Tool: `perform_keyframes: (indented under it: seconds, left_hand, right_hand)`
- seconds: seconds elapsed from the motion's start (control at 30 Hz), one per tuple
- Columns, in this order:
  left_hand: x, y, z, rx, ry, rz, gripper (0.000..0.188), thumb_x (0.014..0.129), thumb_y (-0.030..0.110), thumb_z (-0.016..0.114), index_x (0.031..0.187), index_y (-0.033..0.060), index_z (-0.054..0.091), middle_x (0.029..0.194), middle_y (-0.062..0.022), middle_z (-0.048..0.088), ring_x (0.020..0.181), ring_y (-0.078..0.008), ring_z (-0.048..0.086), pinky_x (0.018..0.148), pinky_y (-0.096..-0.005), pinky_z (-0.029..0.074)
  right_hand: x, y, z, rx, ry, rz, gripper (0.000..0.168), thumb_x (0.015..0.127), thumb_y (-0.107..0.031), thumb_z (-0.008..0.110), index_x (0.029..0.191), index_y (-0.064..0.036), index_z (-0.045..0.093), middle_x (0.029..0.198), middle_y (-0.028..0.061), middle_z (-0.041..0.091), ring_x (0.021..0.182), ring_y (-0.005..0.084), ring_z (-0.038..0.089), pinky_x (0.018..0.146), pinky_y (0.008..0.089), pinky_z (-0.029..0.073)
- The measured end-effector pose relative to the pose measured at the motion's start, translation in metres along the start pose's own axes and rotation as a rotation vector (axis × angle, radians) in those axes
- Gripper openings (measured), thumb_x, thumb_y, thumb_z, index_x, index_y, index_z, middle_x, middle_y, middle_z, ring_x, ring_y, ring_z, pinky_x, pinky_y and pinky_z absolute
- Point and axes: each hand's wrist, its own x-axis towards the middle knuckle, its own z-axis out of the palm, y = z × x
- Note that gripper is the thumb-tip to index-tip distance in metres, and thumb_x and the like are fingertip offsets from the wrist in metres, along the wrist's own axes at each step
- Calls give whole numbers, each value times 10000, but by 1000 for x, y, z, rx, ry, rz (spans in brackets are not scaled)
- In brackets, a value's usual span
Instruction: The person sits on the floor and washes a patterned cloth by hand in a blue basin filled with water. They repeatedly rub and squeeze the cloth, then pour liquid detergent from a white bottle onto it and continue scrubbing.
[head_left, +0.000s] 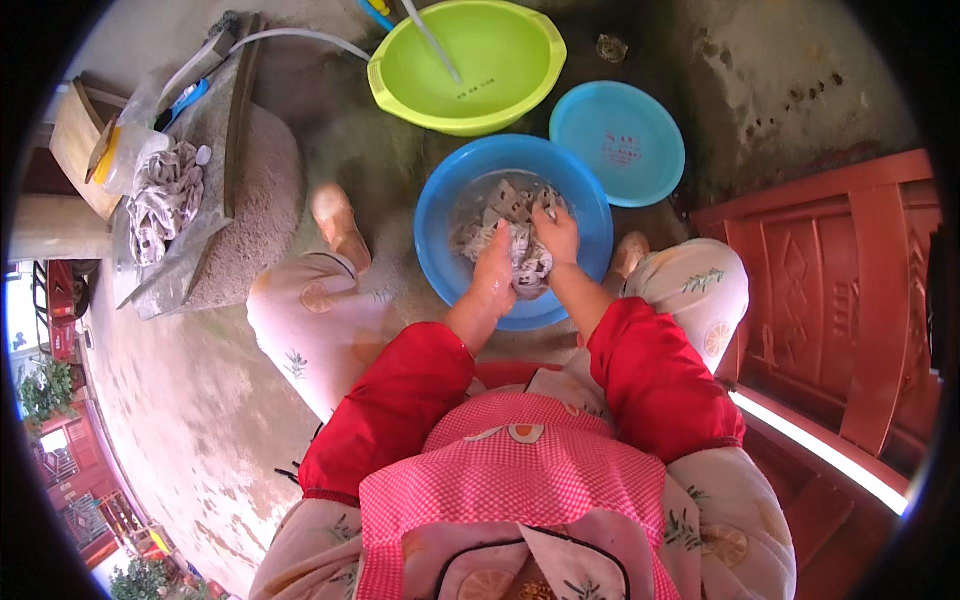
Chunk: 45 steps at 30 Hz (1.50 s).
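Note:
A wet, light patterned cloth (530, 259) lies bunched in a blue plastic basin (435, 247) that holds some water. My left hand (495, 264) grips the cloth from its left side, thumb pointing up and the other fingers mostly hidden. On the right side, the curled fingers of my right hand (556, 234) have hold of the same cloth. Both hands are wet and inside the basin's rim. Part of the cloth spreads out beyond my hands towards the basin's far side.
A lime-green basin (517, 71) with a hose (435, 41) in it stands beyond. Beside it is a turquoise basin (600, 139). To the left, another patterned cloth (166, 195) lies on a concrete slab (214, 150). A red door (817, 300) stands at right.

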Motion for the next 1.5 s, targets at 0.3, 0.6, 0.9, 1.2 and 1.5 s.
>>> perform_keyframes:
  seconds: [0.3,0.6,0.9,1.2,1.5]
  left_hand:
    - [29,27,-32,105,-59,-79,211,833,38,496,1032,-7,549,942,-118,613,859,-282,602,780,-415,497]
    - [11,38,-32,-440,-374,-301,689,796,600,503,1264,102,409,1255,-130,471,1139,-301,474,943,-458,395]
    - [33,-4,-37,-161,-172,-35,426,888,455,453,1128,111,529,1014,-56,604,883,-191,595,757,-357,500]
    - [42,-23,-45,-72,-46,97,413,898,493,408,1011,118,538,912,-44,604,780,-186,593,688,-347,490]
    - [41,-9,-48,-63,32,160,258,897,376,495,949,126,532,867,-32,591,752,-173,588,636,-362,498]
  right_hand:
    - [-45,-63,-30,809,-569,804,257,755,-28,607,993,-92,533,919,113,595,841,262,608,675,423,529]
    - [-68,-102,-14,143,-383,-303,268,703,-84,699,925,-75,549,911,52,558,850,185,568,697,315,468]
    - [-4,-66,6,-319,-68,-243,194,691,-240,677,819,-106,622,724,130,626,662,320,618,574,391,494]
    - [-16,-65,12,-538,-149,-187,292,723,-390,624,792,-106,626,716,147,614,668,351,598,593,428,483]
    - [-49,-57,16,-524,-181,-308,277,724,-381,636,872,-148,645,788,145,634,743,347,611,649,419,487]
